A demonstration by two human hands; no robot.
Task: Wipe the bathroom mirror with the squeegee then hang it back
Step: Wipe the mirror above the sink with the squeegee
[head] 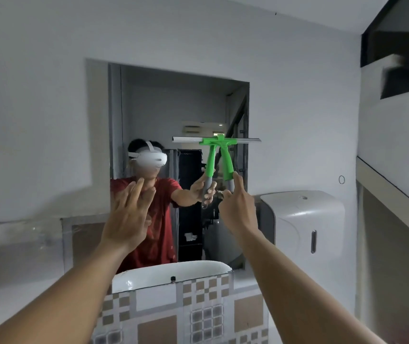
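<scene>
The right hand (238, 209) grips the grey end of a green squeegee (225, 157), fingers curled round the handle, index finger extended along it. Its blade lies level against the mirror (163, 108), near the right edge. The left hand (126, 217) is raised, fingers spread, holding nothing. No writing is legible.

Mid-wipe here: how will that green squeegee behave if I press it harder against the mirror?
The squeegee looks like rigid plastic, so probably stiff and light. The right hand pinches only the grey handle end, so the wide blade may twist or tilt. It likely slides easily across the mirror.
</scene>
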